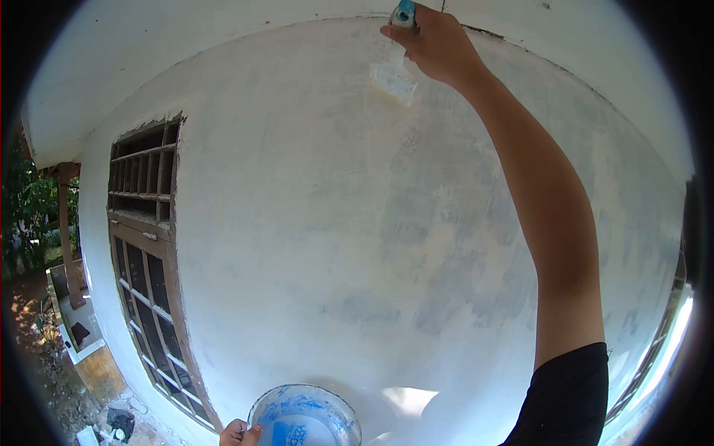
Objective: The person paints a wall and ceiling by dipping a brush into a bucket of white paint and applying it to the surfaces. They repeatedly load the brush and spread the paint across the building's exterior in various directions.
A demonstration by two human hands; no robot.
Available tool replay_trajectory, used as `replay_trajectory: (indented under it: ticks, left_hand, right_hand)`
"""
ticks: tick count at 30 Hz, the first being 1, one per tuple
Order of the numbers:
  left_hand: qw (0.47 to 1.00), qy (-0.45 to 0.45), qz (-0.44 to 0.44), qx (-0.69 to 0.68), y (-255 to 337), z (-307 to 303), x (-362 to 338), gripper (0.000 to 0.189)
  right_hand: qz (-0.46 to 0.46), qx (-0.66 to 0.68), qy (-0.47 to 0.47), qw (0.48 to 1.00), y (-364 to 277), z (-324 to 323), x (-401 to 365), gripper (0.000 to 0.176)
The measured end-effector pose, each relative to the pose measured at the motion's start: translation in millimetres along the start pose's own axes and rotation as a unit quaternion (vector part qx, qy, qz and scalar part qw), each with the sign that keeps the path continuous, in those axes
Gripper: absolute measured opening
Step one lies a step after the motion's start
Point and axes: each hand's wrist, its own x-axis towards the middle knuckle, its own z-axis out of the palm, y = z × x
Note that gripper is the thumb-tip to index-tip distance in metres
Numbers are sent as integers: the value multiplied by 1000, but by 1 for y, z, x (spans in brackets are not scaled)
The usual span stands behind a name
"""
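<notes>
High on the wall, close under the ceiling edge, my right hand is closed round a paintbrush. Its blue handle end points toward me. Just below the fingers, a pale, whitish block that looks like the brush head overlaps the wall. At the bottom of the view my left hand grips the rim of a round basin, thumb over the edge. Blue smears mark the basin's inner side, and whitish liquid shows inside. The frame's lower edge cuts off part of the basin and left hand.
On the left is a brown-framed window with a slatted vent above. Beyond it stand a post and a low wall. Black and white items lie on the ground at lower left. The pale ceiling meets the wall above.
</notes>
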Motion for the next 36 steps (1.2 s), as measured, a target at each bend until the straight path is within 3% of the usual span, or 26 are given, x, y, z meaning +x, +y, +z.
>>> replay_trajectory:
  ticks: [2, 4, 7, 11, 14, 17, 18, 20, 21, 24, 27, 29, 31, 34, 36]
  left_hand:
    - [1000, 18, -1, -12, -2, 4, -8, 6]
    - [1000, 3, -4, 22, 2, 7, -14, 8]
    - [1000, 5, -16, -6, -1, 15, -21, 12]
    - [999, 6, -13, 50, 10, 26, -36, 13]
    - [998, 6, -21, 51, 7, 26, -42, 13]
    - [1000, 13, -2, 25, -14, 23, -40, 13]
    - [1000, 15, 24, 9, -20, 22, -39, 13]
    - [1000, 14, -7, 17, -9, 25, -44, 12]
    - [999, 13, -34, 24, -4, 26, -46, 12]
    - [1000, 23, -8, 5, -10, 28, -46, 11]
    - [999, 41, -14, -8, -15, 28, -47, 10]
    - [999, 42, -23, -5, -18, 26, -46, 10]
    - [999, 40, -34, 0, -24, 25, -45, 11]
    - [995, 76, -51, -50, -22, 33, -45, 25]
    - [996, 66, -40, -54, -25, 32, -47, 26]
  right_hand:
    - [-240, -83, 65, 965, 1, 17, -21, 23]
    - [-324, -117, 12, 939, -8, 42, -73, 14]
    - [-417, -64, 6, 907, -27, 59, -158, 12]
    - [-439, 25, -27, 898, -66, 47, -237, 17]
    - [-423, 85, -32, 902, -80, 34, -249, 16]
    - [-197, 251, -146, 936, -77, 24, -224, 16]
    - [-158, 257, -148, 942, -69, 29, -211, 15]
    - [-34, 270, -207, 940, -48, 34, -176, 17]
    - [47, 227, -294, 927, -41, 26, -150, 23]
    - [52, 170, -166, 970, -23, 23, -107, 25]
    - [19, 123, -130, 984, -27, 9, -87, 22]
    - [-184, 122, 6, 975, -34, 11, -95, 17]
    - [-296, 34, -3, 954, -52, 31, -135, 13]
    - [-476, -21, -38, 878, -74, 76, -228, 14]
    - [-518, -27, -56, 853, -87, 80, -270, 16]
